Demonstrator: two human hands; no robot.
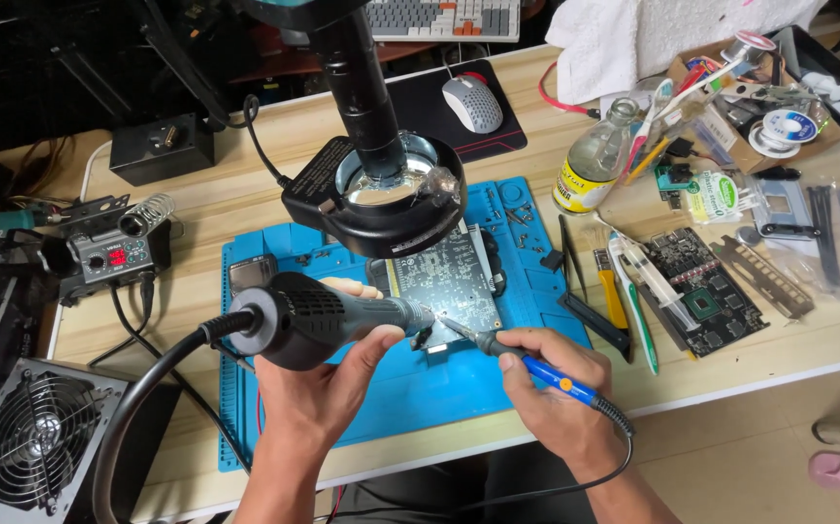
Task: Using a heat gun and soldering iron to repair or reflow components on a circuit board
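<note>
Circuit board (444, 277) partly hidden under microscope ring light (381, 199), keyboard (444, 17) cut off — top edge, fan unit (27, 451) cropped — left.

A black hot-air gun (313, 318) and blue-handled soldering iron (546, 375) over a blue mat (410, 388).

We grip a black hot-air gun (318, 318) in our left hand (318, 383) and a blue-handled soldering iron (527, 364) in our right hand (556, 393), both tips meeting at the circuit board (444, 277) (on a blue silicone mat (410, 388)) beneath the microscope ring light (376, 194).
</note>
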